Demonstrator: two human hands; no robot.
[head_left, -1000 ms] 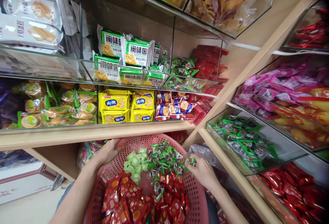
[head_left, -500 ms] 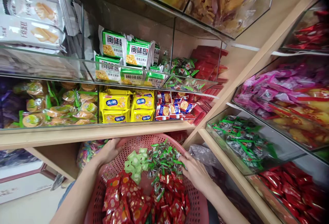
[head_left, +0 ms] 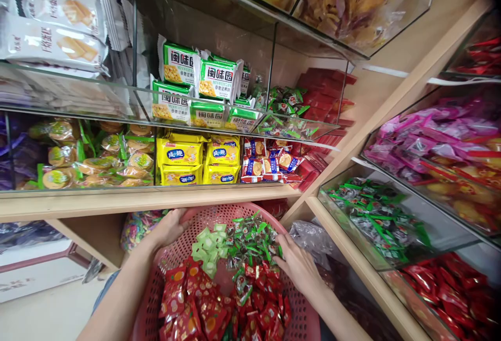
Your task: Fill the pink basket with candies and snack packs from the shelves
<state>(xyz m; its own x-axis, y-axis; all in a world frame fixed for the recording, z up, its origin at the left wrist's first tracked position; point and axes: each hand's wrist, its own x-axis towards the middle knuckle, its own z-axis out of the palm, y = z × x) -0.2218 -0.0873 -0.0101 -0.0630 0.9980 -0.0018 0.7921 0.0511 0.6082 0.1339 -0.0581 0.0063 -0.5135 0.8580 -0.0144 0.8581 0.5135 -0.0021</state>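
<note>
Now the right hand (head_left: 296,262) sits further inside the pink basket (head_left: 302,303) than before, at its glossy green-wrapped candies (head_left: 252,238), pinch unclear. The left hand (head_left: 171,228) clasps the rim.

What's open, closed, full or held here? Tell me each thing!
Pink basket: held, open on top, partly filled
Left hand: gripping the basket's rim
Right hand: at the rim, grip unclear
Red packets: closed, heaped
Pale green sweets: wrapped, clustered
Green-ended candies: wrapped, heaped
Yellow packs: closed, stacked
Green-and-white packs: closed, piled
</note>
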